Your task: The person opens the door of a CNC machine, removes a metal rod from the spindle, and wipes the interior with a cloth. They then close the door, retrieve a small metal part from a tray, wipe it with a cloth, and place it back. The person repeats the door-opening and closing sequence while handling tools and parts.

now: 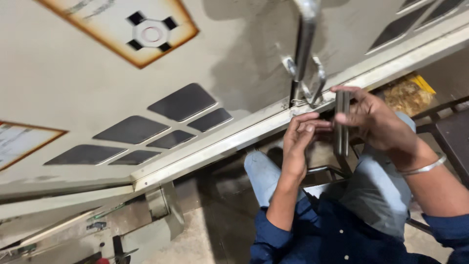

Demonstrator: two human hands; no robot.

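Observation:
My right hand point(373, 120) grips a short dark metal bar point(341, 132), held upright just below the edge of a large cream panel point(88, 83). My left hand point(299, 139) is beside it, fingers curled and stretched toward the bar, touching it near its middle. Above both hands a shiny metal handle point(305, 49) with a hooked bracket point(317, 83) is fixed to the panel at its edge rail point(234, 142). A metal bangle point(424, 167) circles my right wrist.
The panel carries dark diamond-shaped insets point(183, 101) and an orange-framed emblem point(146, 32). A yellow bag point(408, 93) of brownish material lies at the right. A dark metal frame point(454, 132) stands beside my knees. Scraps and tools lie on the floor at lower left.

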